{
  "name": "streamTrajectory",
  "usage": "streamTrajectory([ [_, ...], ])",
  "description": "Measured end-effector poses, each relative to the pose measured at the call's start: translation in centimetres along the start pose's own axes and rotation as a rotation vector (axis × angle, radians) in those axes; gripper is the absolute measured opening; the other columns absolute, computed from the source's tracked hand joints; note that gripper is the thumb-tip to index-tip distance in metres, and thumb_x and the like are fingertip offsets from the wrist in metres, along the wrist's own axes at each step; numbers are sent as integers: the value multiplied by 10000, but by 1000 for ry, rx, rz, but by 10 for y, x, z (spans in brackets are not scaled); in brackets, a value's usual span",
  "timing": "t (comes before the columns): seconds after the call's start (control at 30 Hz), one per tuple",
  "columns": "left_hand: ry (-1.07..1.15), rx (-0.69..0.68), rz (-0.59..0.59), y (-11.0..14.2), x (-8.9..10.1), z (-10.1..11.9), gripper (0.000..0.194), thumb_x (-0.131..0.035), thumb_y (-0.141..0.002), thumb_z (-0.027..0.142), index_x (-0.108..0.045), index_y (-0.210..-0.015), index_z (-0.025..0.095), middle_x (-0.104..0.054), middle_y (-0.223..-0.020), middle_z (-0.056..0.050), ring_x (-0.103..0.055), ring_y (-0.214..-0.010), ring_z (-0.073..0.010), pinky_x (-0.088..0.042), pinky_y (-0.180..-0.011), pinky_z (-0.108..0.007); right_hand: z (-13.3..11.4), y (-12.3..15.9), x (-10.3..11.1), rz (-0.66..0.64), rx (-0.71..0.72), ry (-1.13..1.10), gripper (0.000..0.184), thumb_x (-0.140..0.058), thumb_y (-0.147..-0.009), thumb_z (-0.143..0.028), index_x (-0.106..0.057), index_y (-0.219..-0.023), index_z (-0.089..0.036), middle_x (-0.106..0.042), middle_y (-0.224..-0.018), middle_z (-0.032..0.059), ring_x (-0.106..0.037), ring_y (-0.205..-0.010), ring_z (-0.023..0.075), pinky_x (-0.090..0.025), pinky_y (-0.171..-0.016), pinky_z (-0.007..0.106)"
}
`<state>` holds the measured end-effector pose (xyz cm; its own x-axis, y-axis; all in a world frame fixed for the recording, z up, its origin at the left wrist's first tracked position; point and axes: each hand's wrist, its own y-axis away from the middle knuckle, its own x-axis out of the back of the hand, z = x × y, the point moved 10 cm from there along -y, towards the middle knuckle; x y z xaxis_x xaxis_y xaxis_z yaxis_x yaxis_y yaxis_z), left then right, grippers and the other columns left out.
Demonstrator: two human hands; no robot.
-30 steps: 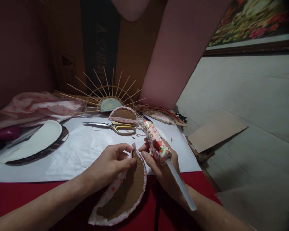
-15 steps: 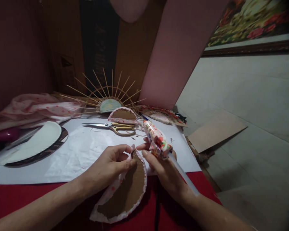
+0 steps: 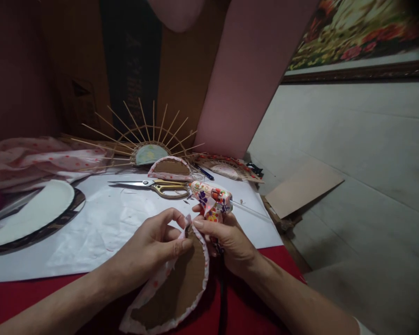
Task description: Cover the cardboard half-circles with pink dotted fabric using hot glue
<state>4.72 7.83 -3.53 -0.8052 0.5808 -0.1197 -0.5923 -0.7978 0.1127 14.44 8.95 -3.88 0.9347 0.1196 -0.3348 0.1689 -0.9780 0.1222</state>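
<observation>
A cardboard half-circle [image 3: 176, 288] has pink dotted fabric folded over its edge. Its upper corner is pinched between thumb and fingers of my left hand [image 3: 157, 242]. My right hand [image 3: 230, 242] is closed around the handle of a flower-patterned glue gun [image 3: 209, 200], whose clear glue stick pokes out at the back. The right thumb also reaches the fabric at that same corner. The nozzle points left, near the handles of gold-handled scissors [image 3: 167, 188]. Behind these lies a smaller fabric-edged cardboard half-circle [image 3: 171, 167].
A fan-like frame of thin sticks [image 3: 150, 153] stands at the back beside crumpled dotted fabric [image 3: 45, 158]. A white plate-like piece [image 3: 38, 209] lies at left. A decorated fan [image 3: 226, 170] and a pen [image 3: 206, 173] are at back right; a cardboard sheet [image 3: 303, 190] is farther right.
My right hand has turned the glue gun from upright-slanted to more sideways, its patterned side now showing. The right thumb has come closer to the corner of the half-circle. The view has shifted slightly.
</observation>
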Motion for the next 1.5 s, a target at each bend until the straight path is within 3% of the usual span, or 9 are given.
streamTrajectory([
  [0.23,-52,-19,0,0,0,5,247,-631,-813,337,-446,-920,214,-472,-557,88,-355,-447,-61,-230,-437,-194,9,0,2,10,-71,64,333,-772,-692,-363,-664,-951,-183,-567,-563,-48,-409,-392,45,-288,-307,129],
  [0.6,-78,-48,27,-1,2,8,263,-617,-811,336,-454,-976,211,-446,-540,96,-329,-449,-64,-230,-434,-196,9,-1,0,-7,-49,-15,260,-737,-721,-292,-649,-929,-163,-569,-576,-47,-394,-383,33,-304,-297,114],
  [0.97,-103,-47,56,-1,3,5,302,-623,-799,362,-462,-995,198,-442,-529,99,-323,-441,-64,-223,-423,-195,10,-1,2,9,-60,3,325,-765,-682,-273,-640,-962,-166,-588,-617,-40,-395,-398,34,-292,-309,121],
  [1.23,-110,-48,67,-1,5,2,302,-635,-792,359,-479,-997,202,-521,-570,68,-418,-461,-85,-249,-445,-206,9,0,3,33,-47,43,268,-728,-702,-261,-644,-940,-172,-580,-597,-44,-389,-389,39,-293,-313,133],
  [1.5,-102,-58,68,-2,4,5,301,-657,-781,379,-521,-988,209,-502,-552,72,-457,-465,-100,-287,-457,-209,11,0,0,12,-76,-15,249,-731,-689,-257,-651,-903,-159,-561,-569,-48,-376,-382,36,-279,-298,125],
])
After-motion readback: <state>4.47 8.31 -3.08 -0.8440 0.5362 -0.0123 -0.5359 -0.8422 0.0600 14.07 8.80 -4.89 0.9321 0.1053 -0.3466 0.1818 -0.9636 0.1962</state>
